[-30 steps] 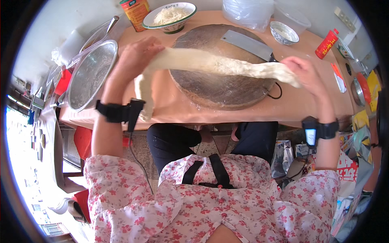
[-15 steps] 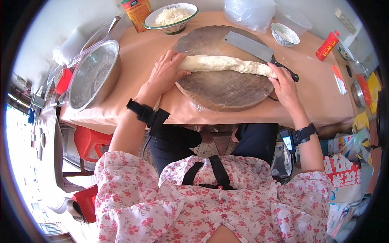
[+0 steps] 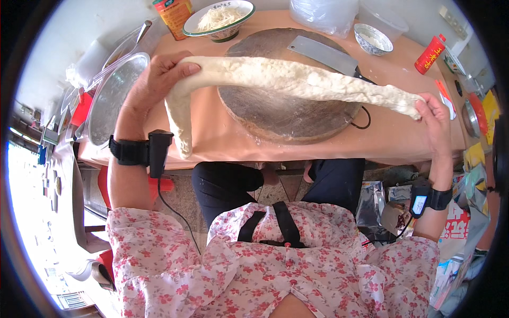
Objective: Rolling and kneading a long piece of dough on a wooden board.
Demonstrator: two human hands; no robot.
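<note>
The long rope of dough (image 3: 297, 79) is up in the air, slung between two bare hands in front of the round wooden chopping block (image 3: 286, 116). The left hand (image 3: 163, 79) has its fingers wrapped round the dough, a length of it drooping below toward the bench's front edge; the right hand (image 3: 436, 114) has its fingers clamped on the far end. I'd say an even, gentle pull suits it best, letting the weight do some of the stretching, since the stretch toward the right looks thinner and lumpier and could tear first. The drooping tail could use support too (dough that long likely sags quickly). I'd also mind the cleaver (image 3: 323, 54) lying on the block, its black handle close behind the rope in this view.

The bench (image 3: 207, 140) wears a peach-coloured covering, with whitish traces by the block. A metal basin (image 3: 119, 100) sits at its left; toward the back stand a bowl of pale shreds (image 3: 225, 35), a small patterned bowl (image 3: 374, 50) and a red bottle (image 3: 430, 54). Behind is a pale wall; harsh light floods the room's left side.
</note>
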